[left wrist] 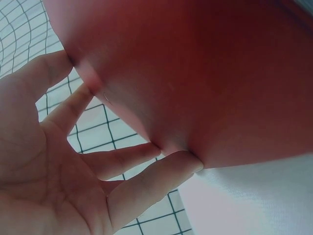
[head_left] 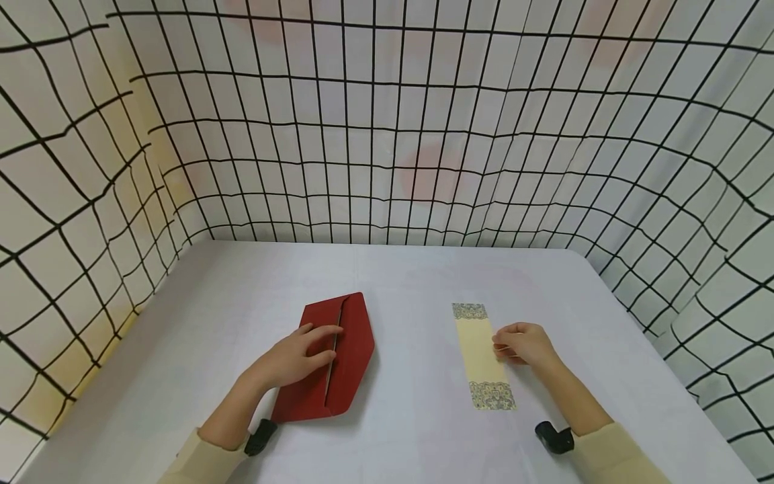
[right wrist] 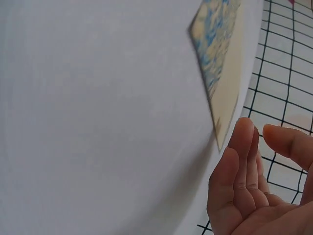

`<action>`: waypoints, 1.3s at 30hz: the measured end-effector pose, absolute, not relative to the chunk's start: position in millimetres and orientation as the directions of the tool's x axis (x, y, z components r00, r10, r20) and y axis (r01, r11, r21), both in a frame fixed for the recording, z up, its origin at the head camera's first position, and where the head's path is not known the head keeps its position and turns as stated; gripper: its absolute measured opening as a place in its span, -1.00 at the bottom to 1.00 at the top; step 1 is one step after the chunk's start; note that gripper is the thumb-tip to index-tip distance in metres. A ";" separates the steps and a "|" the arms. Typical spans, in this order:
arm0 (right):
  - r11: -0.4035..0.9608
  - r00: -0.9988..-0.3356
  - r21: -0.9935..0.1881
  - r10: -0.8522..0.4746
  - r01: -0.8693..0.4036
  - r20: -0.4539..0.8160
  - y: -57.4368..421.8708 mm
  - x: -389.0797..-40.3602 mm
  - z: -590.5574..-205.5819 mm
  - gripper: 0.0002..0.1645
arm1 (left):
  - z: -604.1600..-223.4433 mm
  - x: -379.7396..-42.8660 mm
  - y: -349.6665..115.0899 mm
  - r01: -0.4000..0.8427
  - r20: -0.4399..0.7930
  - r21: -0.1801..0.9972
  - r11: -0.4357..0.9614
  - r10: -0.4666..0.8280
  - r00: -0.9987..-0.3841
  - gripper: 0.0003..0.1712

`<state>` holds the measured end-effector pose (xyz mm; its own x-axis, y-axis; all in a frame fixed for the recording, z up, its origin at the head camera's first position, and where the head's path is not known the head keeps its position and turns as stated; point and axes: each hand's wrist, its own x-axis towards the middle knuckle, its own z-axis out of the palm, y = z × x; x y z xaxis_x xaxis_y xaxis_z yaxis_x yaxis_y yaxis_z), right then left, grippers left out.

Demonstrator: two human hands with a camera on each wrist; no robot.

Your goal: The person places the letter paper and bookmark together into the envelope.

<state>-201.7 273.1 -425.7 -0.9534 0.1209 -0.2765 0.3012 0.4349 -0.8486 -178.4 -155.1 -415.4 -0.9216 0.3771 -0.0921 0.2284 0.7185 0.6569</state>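
A red envelope [head_left: 355, 356] lies on the left of the table, its flap line running lengthwise. My left hand [head_left: 296, 359] reaches over it, spread fingertips touching the envelope near that line. In the left wrist view the envelope's red paper [left wrist: 205, 83] fills the upper right, with the left hand's [left wrist: 54, 161] fingertips at its edge. To the right lies a long cream paper strip [head_left: 482, 349] with blue-grey floral bands at both ends. My right hand [head_left: 526, 344] is at its right edge. In the right wrist view a gap separates the right hand's [right wrist: 254, 181] thumb and index finger.
A white-covered table [head_left: 411, 323] with rounded far corners lies under everything. White cloth walls with a black grid [head_left: 387, 134] stand around its back and sides. Dark wrist devices [head_left: 261, 437] sit at both sleeves.
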 end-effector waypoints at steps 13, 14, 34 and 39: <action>0.575 -0.958 -0.766 0.161 0.286 -0.237 279.6 -206.3 -433.5 -0.73 | -415.2 -177.8 -155.5 0.221 -0.100 0.656 0.722 0.373 -0.922 -0.49; 0.590 -0.960 -0.758 0.160 0.278 -0.228 279.1 -206.2 -433.7 -0.73 | -414.7 -177.7 -155.5 0.220 -0.100 0.656 0.722 0.373 -0.922 -0.49; 0.775 -0.962 -0.572 0.178 0.267 -0.208 264.3 -205.6 -431.6 -0.67 | -413.1 -177.2 -154.9 0.218 -0.103 0.655 0.723 0.371 -0.923 -0.49; 0.758 -0.961 -0.594 0.171 0.269 -0.218 266.8 -208.1 -433.8 -0.67 | -413.3 -177.2 -155.5 0.227 -0.097 0.650 0.725 0.375 -0.922 -0.49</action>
